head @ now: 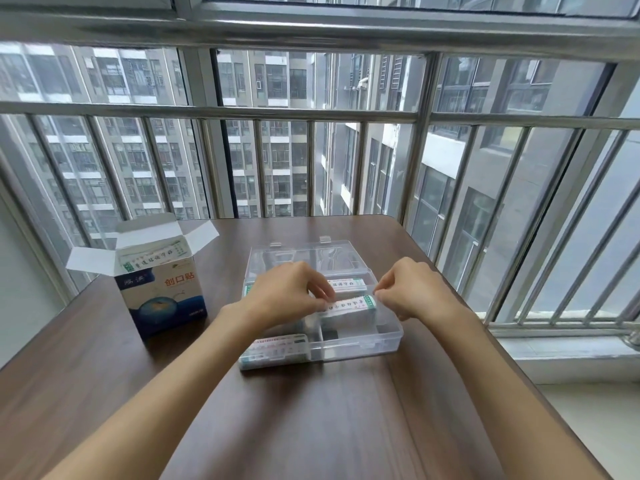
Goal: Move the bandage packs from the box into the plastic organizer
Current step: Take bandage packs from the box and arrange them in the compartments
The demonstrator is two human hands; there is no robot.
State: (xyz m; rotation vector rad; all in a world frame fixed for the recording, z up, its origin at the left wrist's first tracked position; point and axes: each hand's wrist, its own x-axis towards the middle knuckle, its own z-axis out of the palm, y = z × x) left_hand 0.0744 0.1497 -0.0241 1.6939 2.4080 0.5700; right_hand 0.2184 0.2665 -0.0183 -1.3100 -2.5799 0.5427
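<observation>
Head view | white paper bandage pack [349, 305] is pinched at both ends by left hand [287, 294] and right hand [414, 289] | held over clear plastic organizer [388, 336] | on brown wooden desk [311, 410]

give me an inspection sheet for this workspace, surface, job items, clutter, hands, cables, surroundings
Surface: dark wood-grain table.
Job's things: open box at left, packs showing inside; clear plastic organizer, lid open; bandage pack held over a compartment; second pack behind it; near pack in the front-left compartment.
Clutter: nothing seen.
Hands: left hand and right hand each pinch one end of the held pack.
Cables: nothing seen.
Surroundings: metal window railing; apartment buildings outside.
</observation>
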